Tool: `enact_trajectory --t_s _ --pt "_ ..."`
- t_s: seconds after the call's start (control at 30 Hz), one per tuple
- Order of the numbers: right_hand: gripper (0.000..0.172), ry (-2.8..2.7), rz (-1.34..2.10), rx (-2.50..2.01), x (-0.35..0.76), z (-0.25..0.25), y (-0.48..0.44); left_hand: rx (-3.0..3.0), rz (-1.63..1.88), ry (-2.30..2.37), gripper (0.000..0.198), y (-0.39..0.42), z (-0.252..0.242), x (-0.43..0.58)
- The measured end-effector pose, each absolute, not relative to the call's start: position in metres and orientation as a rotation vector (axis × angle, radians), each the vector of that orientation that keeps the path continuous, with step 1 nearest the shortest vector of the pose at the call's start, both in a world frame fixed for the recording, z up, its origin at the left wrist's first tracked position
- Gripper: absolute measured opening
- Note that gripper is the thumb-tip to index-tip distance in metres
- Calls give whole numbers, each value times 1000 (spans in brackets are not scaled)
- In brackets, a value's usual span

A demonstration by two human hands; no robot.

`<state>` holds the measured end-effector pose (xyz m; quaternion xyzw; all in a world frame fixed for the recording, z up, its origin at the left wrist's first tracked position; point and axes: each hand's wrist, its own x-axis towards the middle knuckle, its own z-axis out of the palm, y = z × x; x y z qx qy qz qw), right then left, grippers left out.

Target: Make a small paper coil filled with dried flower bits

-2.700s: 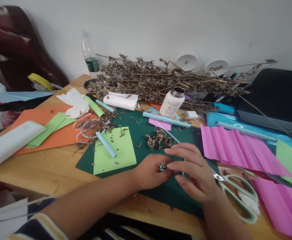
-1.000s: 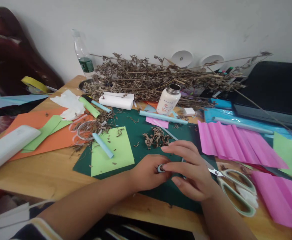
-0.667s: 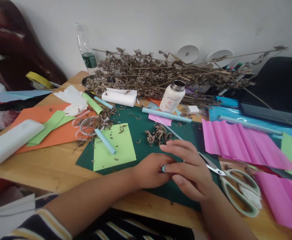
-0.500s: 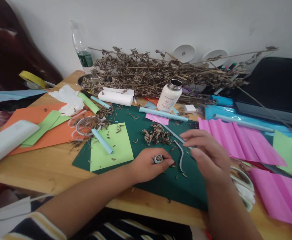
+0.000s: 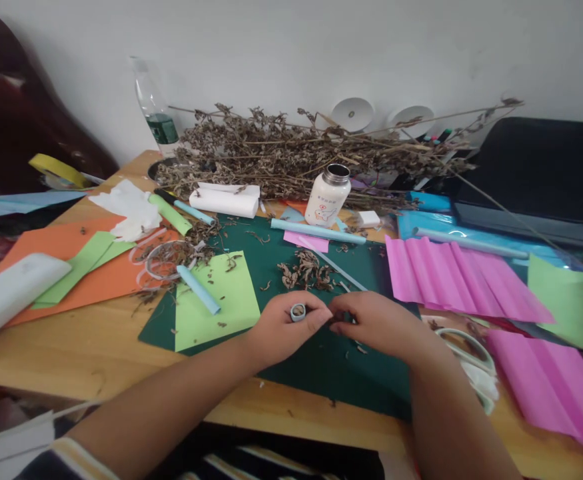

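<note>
My left hand [image 5: 281,330] is closed round a small light-blue paper tube [image 5: 298,311], held upright with its open end up; dried bits show inside. My right hand [image 5: 376,323] is closed in a pinch right beside the left fingertips, on something small that I cannot make out. Both hands rest over the dark green sheet [image 5: 361,373]. A heap of dried leaf crumbs [image 5: 304,273] lies just beyond the hands. A thin blue paper strip [image 5: 336,268] runs past the crumbs.
Scissors [image 5: 471,353] lie behind my right wrist. Pleated pink paper [image 5: 451,280] sits at the right, a lime square [image 5: 216,300] with a blue tube [image 5: 198,290] at the left, orange paper [image 5: 71,260] farther left. Dried branches [image 5: 311,150], a white bottle [image 5: 327,197] and a plastic bottle [image 5: 154,107] stand at the back.
My right hand lifted off the tube, reached out toward the blue strip and crumbs, then came back in a pinch beside my left fingertips. The left hand kept hold of the tube.
</note>
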<state>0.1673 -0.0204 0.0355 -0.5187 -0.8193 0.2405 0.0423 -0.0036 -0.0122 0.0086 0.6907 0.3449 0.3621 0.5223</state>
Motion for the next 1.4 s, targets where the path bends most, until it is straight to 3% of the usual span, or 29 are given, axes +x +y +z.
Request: enact_trajectory --t_s 0.3,0.83,0.9,1.07,1.23,1.4 --pt "6 -2095 674 -1202 163 48 -25 1791 846 989 17 -2 19 -11" --pt "3 -1862 632 -1163 161 35 -23 1639 1009 1022 18 0 23 -15" --pt "11 -1888 655 -1121 160 35 -23 1691 997 1004 18 -1 22 -15" --pt "51 -2106 469 -1207 150 33 -26 1838 970 985 17 -2 19 -16" --pt "30 -2292 -37 -1117 143 31 -27 2074 801 911 22 -1 19 -17" --pt "18 -2364 -206 -1041 145 30 -29 2170 707 813 25 4 20 -21"
